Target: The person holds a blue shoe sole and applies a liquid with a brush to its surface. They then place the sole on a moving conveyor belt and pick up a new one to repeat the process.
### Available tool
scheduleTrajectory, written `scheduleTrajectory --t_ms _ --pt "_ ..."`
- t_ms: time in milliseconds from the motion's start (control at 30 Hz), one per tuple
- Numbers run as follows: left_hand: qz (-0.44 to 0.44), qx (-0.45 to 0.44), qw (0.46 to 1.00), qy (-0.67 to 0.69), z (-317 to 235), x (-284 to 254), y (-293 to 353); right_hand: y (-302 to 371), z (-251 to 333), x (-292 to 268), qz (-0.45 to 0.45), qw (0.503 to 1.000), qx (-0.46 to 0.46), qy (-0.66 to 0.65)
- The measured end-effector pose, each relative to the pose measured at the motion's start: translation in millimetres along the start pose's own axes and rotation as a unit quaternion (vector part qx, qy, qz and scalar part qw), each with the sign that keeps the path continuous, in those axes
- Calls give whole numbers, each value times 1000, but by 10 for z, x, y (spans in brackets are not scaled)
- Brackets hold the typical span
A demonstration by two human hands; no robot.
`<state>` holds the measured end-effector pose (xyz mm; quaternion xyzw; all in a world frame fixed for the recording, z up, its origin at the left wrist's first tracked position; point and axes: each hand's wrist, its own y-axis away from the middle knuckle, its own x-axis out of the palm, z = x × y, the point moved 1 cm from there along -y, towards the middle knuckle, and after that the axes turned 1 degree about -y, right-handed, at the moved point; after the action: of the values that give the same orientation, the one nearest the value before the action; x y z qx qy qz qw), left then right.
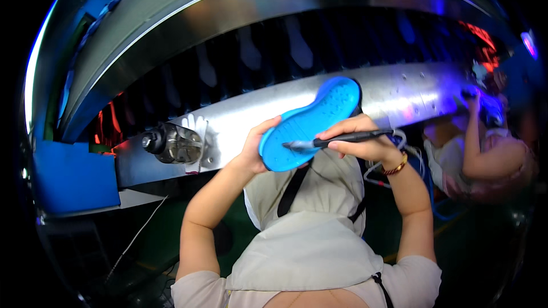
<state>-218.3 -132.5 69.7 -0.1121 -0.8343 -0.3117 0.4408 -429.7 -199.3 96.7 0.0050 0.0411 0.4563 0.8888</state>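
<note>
A bright blue shoe sole (314, 117) is held tilted above my lap, its inner face turned up and small dimples or holes showing at the far end. My left hand (255, 145) grips its near left edge, with the thumb along the rim and the other fingers hidden. In my right hand (362, 140) is a brush (301, 145) with a dark handle and pale bristles. Its tip reaches the inner face of the sole near the wide end; whether it touches cannot be told.
Ahead runs a metal ledge (240, 117), with several foot-shaped dark forms (249, 51) behind it. A clear bottle with a black cap (178, 144) and a white glove (196, 124) rest at left. Another person (494, 157) works at right. Pale tubing (374, 179) hangs beside my right wrist.
</note>
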Motion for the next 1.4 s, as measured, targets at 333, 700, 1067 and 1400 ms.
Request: scheduleTrajectory --t_ms 333,700,1067,1400 --pt "-12 84 996 22 182 -327 -10 45 -589 87 -275 958 -72 -27" --pt "193 650 735 30 -1964 -323 2023 227 -1014 -171 -285 872 -113 -383" --pt "-370 503 577 -526 -2812 764 439 275 -1060 -38 -289 850 -84 -432" --pt "-382 475 169 -775 -2946 601 -27 448 -1071 -105 -303 857 -79 -409"
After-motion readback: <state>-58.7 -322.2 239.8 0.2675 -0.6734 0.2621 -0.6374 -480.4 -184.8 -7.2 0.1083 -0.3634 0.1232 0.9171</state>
